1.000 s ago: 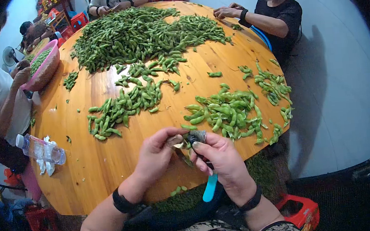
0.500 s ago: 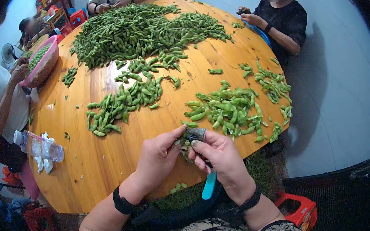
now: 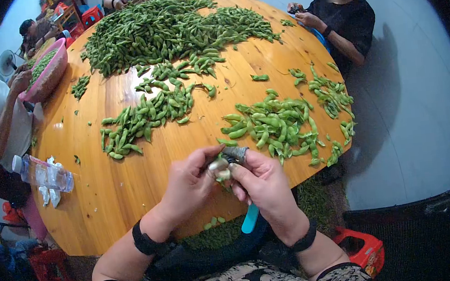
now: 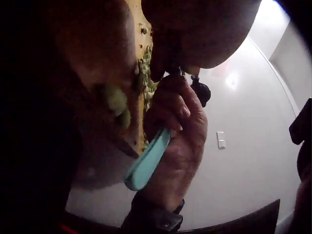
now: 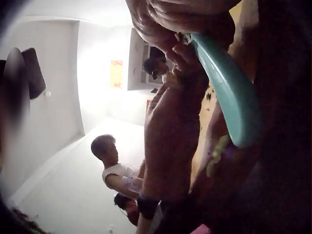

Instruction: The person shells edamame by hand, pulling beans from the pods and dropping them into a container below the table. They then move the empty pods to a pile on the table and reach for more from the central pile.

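Pod (image 3: 223, 175), probably, pinched half-hidden in left fingers (image 3: 205, 154); right fingers (image 3: 245, 176) grip partly covered turquoise handle (image 3: 250, 219).

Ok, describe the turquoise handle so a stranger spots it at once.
Start at the big wooden table and come to its near edge. There the right hand grips the turquoise handle, its rounded end sticking out below. Its smooth, solid blue-green sets it apart from the yellow-green pods nearby.
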A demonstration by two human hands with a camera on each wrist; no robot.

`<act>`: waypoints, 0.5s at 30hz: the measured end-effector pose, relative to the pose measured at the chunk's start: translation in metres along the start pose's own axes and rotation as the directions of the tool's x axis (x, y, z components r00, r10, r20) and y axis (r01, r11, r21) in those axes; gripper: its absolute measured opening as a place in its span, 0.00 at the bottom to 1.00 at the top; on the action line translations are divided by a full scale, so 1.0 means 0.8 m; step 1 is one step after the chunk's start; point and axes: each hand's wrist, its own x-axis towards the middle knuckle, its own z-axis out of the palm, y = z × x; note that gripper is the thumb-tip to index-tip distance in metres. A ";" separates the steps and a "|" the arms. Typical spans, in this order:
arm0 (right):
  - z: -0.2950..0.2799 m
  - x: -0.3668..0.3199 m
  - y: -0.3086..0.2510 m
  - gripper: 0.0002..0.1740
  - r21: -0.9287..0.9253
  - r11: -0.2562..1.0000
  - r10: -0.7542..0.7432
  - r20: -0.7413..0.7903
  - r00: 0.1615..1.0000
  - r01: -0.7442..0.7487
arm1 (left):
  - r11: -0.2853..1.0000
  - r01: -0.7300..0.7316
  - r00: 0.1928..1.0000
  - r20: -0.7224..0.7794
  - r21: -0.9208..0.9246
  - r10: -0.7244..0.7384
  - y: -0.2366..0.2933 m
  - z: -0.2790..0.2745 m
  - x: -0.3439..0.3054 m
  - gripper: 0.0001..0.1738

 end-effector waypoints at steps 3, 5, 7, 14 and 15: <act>0.003 -0.003 0.001 0.12 0.043 0.999 0.004 -0.004 1.000 -0.004 | 0.997 0.025 1.000 0.013 0.079 -0.026 0.012 -0.003 0.001 0.12; 0.002 -0.002 0.006 0.11 0.091 0.996 0.015 0.014 1.000 -0.016 | 0.993 0.053 0.998 0.020 0.109 -0.056 0.015 -0.004 0.000 0.12; -0.003 -0.002 0.007 0.11 0.112 0.993 0.043 0.019 0.999 -0.045 | 0.987 0.084 0.996 0.024 0.137 -0.089 0.014 -0.004 0.000 0.12; -0.004 0.001 -0.001 0.10 0.156 0.985 0.076 0.013 0.997 -0.077 | 0.846 0.262 0.965 0.098 -0.464 -0.245 0.001 -0.008 0.009 0.14; -0.002 0.001 -0.002 0.10 0.152 0.986 0.074 0.018 0.997 -0.076 | 0.822 0.262 0.965 0.110 -0.505 -0.239 0.001 -0.009 0.009 0.14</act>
